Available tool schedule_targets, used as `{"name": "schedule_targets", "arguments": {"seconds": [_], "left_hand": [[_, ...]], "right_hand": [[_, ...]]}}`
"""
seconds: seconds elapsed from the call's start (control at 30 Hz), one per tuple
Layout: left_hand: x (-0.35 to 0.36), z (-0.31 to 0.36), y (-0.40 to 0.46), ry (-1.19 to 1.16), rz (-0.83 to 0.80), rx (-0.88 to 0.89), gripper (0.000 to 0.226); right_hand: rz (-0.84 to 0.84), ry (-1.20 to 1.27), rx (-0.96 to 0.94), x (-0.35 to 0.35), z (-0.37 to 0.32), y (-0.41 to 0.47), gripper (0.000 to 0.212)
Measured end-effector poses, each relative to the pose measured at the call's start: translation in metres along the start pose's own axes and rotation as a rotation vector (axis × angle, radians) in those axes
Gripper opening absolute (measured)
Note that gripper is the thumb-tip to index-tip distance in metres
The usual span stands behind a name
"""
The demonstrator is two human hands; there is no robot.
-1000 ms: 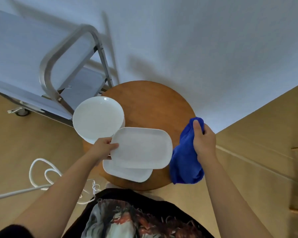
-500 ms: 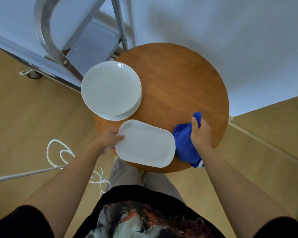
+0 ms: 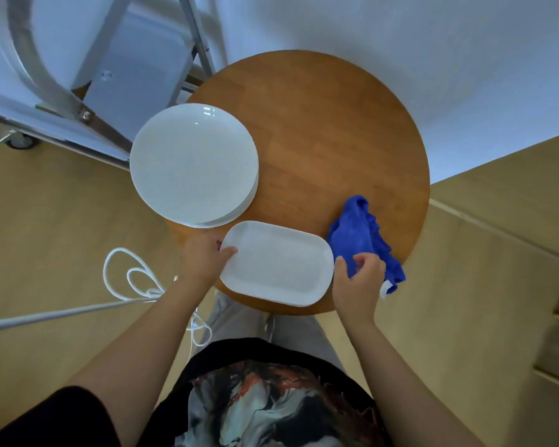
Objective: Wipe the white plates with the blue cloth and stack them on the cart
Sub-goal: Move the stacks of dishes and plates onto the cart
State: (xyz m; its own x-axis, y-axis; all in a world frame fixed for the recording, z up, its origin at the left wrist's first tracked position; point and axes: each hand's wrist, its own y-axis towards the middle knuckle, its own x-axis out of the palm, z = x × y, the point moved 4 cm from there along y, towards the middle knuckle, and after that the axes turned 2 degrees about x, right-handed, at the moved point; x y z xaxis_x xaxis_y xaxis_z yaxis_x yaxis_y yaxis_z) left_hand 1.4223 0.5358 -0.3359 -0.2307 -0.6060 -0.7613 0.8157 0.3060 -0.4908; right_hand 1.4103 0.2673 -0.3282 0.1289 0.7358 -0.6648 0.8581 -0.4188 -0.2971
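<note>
A white rectangular plate (image 3: 276,264) lies at the near edge of the round wooden table (image 3: 329,124), with the rim of another plate showing under it. My left hand (image 3: 204,258) grips its left rim. A stack of round white plates (image 3: 192,164) sits just behind, at the table's left side. The blue cloth (image 3: 357,232) lies crumpled on the table to the right of the rectangular plate. My right hand (image 3: 359,279) rests on the cloth's near part with its fingers curled on it and its thumb close to the plate's right rim. The metal cart (image 3: 136,69) stands at the upper left.
A white cable (image 3: 126,279) lies looped on the wooden floor to the left of my legs. A white wall rises behind the table. The cart's wheel (image 3: 20,141) and slanted frame tube (image 3: 52,91) are close to the round plates.
The rectangular plate has come down from the air onto the table's near edge. My right hand has lowered the cloth onto the table and moved toward the plate's right rim.
</note>
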Motion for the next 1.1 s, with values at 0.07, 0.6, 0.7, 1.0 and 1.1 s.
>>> {"name": "schedule_targets", "arguments": {"seconds": [0.07, 0.6, 0.7, 1.0, 1.1], "left_hand": [[0.001, -0.001, 0.003, -0.013, -0.01, 0.012, 0.016], [0.029, -0.038, 0.012, -0.58, -0.272, -0.117, 0.022], [0.041, -0.032, 0.012, -0.576, -0.368, -0.172, 0.043], [0.052, -0.029, 0.006, -0.626, -0.382, -0.26, 0.062], [0.05, -0.028, -0.002, -0.651, -0.353, -0.213, 0.058]], "right_hand": [[-0.061, 0.017, 0.14, 0.01, 0.013, -0.012, 0.025], [-0.142, 0.329, 0.668, 0.059, 0.039, -0.008, 0.061], [-0.127, 0.337, 0.668, 0.063, 0.041, -0.012, 0.059], [-0.156, 0.444, 0.671, 0.064, 0.043, -0.023, 0.042], [-0.169, 0.452, 0.657, 0.055, 0.044, -0.031, 0.038]]}}
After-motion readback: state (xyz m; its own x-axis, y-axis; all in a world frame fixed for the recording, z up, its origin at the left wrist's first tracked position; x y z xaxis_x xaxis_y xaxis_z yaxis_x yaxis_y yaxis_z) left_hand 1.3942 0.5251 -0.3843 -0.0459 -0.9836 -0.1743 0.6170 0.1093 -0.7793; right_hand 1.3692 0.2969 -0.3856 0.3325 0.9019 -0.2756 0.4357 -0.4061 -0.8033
